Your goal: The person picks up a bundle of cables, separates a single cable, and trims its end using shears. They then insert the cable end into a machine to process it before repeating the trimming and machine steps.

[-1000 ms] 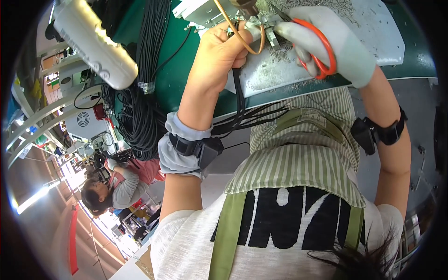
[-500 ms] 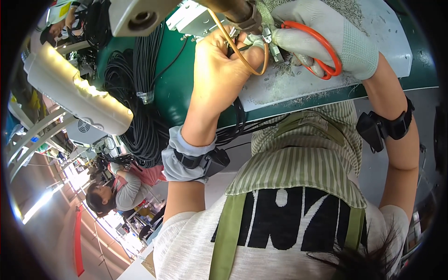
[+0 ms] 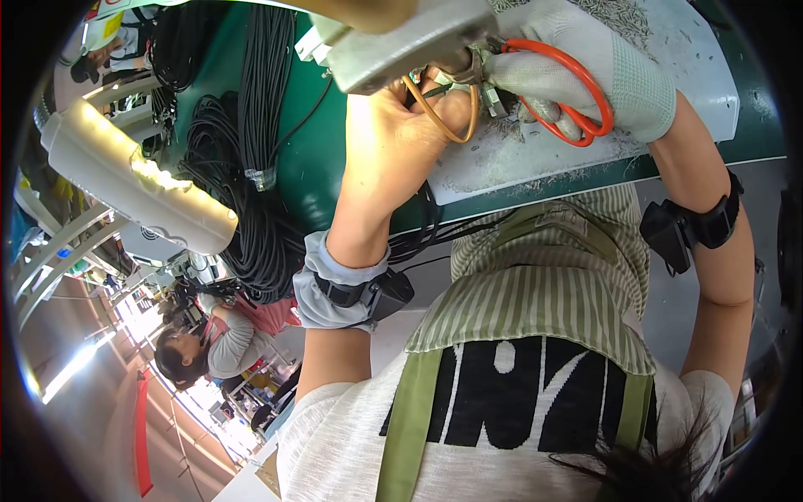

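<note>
The bare left hand (image 3: 401,134) pinches a wire (image 3: 443,117) taut so the gloved right hand (image 3: 585,75), gripping scissors (image 3: 569,100), can snip over the bench (image 3: 694,50).

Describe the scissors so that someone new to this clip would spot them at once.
Start at the pale mat on the green table along the top. The gloved right hand there holds the scissors. Their bright orange loop handles set them apart from the grey clippings and black cables around.
</note>
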Tool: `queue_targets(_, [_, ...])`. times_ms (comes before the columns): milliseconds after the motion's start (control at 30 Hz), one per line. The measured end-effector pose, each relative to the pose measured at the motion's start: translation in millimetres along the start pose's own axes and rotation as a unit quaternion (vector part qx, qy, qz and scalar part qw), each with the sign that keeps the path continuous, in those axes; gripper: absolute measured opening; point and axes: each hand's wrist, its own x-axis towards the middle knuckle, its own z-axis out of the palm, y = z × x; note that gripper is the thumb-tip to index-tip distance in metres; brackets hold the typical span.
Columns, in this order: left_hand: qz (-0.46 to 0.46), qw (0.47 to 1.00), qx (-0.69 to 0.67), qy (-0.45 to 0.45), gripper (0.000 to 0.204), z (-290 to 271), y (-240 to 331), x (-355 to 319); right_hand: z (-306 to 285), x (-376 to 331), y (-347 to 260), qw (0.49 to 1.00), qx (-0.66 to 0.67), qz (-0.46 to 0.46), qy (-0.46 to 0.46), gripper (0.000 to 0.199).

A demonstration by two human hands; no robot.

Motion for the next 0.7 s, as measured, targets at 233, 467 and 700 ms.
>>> queue_targets(233, [-0.090,0.995,0.008,-0.038,0.022,-13,-9,1,11,1,-10,0.996,-0.071,0.038,0.048,0.023])
queue_targets(467, [-0.059,0.991,-0.110,0.037,0.016,-15,-14,-40,9,-40,30,0.919,-0.358,-0.080,0.148,0.023])
queue_targets(700, [0.084,0.976,0.200,-0.022,0.022,8,-3,-74,68,-55,6,0.980,-0.114,0.082,0.144,0.019])
